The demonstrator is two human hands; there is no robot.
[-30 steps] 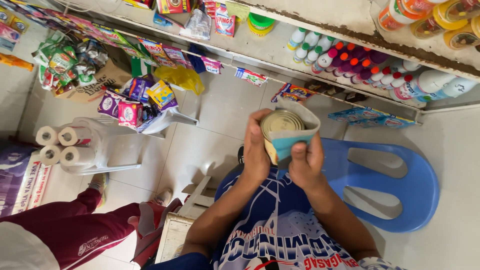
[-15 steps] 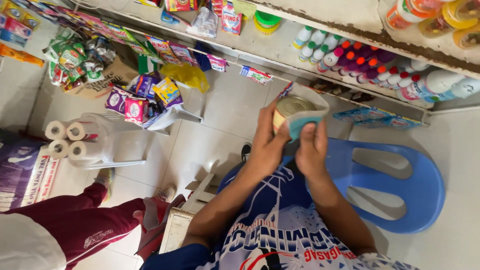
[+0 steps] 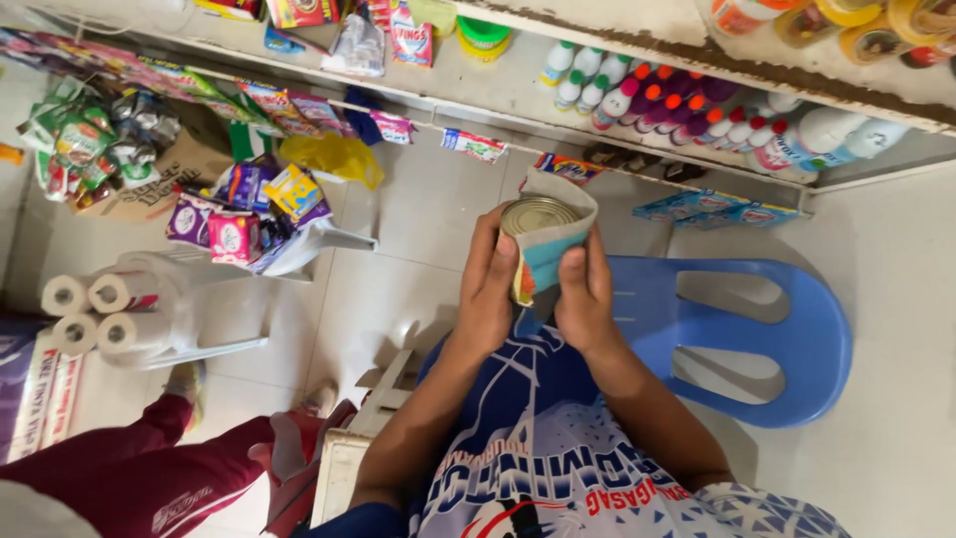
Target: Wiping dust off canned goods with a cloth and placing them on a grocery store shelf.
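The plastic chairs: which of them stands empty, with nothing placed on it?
The blue chair at the right, beside the right hand, is empty. The white chair at the left carries colourful packets.

A pale tiled floor [image 3: 438, 199] is carrying most of what shows. A blue plastic chair [image 3: 797, 339] is standing on it at the right, and a white chair [image 3: 289, 249] loaded with snack packets [image 3: 234, 214] is standing at the left. Paper rolls [image 3: 95, 314] are sitting low at the left on a white stand. A long shelf [image 3: 597, 60] is running across the top, holding capped bottles [image 3: 657, 105], a green tub [image 3: 483, 35] and packets.
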